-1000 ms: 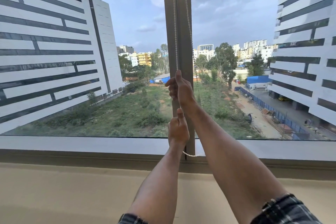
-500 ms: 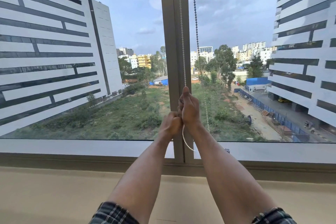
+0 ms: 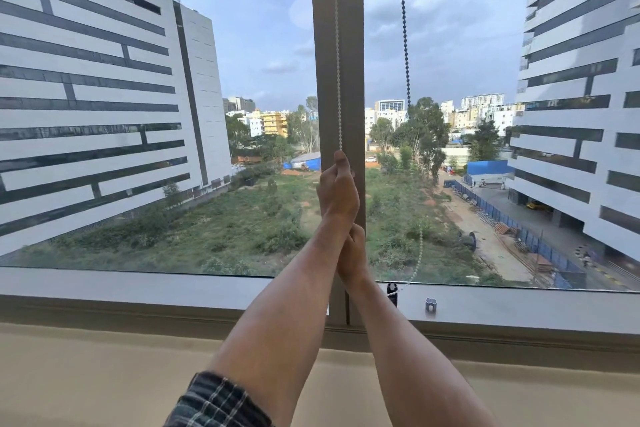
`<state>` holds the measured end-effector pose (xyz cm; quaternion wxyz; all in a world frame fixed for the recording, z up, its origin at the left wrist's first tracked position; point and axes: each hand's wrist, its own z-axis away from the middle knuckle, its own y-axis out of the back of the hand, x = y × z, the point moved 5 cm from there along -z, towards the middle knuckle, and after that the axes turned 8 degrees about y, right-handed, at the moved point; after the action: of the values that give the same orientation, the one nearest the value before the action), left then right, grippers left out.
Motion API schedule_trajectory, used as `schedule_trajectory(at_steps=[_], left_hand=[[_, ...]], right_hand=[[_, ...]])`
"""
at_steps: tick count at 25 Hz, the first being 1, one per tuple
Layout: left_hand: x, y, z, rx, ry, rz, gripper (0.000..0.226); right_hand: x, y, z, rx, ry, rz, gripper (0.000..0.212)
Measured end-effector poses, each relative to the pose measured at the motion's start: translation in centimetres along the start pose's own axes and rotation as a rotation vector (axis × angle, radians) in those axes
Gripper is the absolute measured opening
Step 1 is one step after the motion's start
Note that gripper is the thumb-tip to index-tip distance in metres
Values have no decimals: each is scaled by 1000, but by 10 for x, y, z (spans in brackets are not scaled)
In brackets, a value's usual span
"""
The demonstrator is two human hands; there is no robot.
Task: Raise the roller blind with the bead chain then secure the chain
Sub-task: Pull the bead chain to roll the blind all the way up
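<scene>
The white bead chain [image 3: 337, 45] hangs down the grey window mullion [image 3: 349, 80]. Its other strand [image 3: 403, 28] hangs to the right and looks dark against the sky. My left hand [image 3: 337, 191] is the upper one, fist closed on the chain in front of the mullion. My right hand [image 3: 354, 253] sits just below it, partly hidden behind my left forearm, fingers closed on the same strand. The chain's lower loop [image 3: 419, 253] curves down to a small clip [image 3: 392, 291] on the lower window frame. The roller blind itself is out of view.
A second small clip [image 3: 430, 304] sits on the lower frame [image 3: 138, 288] right of the mullion. A beige sill [image 3: 86, 374] runs below the window. Beyond the glass are tall white buildings [image 3: 86, 97] and a grassy lot.
The hands have swapped places: my right hand has come down from the upper grip to the lower one. My left hand has risen past it up the chain.
</scene>
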<state>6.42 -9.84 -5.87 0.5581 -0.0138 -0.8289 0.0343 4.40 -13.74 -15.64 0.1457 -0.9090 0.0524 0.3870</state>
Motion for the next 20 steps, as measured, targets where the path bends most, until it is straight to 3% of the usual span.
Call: schedule_trajectory(at_steps=[6,9,14,20], left_hand=[[0,15,-3,66,-132,-84,68],[-4,23,-6,100,-168,-112,71],[-43,37,0,105,-110,-186,76],[-94,27,37,18,22,-201,72]], right_hand=[[6,-1,2,-100,41,107,33],[1,4,-1,-59,90,56,23],[-39,12,-44,141,145,0,39],[-59,-18,-70,77,-54,-132,51]])
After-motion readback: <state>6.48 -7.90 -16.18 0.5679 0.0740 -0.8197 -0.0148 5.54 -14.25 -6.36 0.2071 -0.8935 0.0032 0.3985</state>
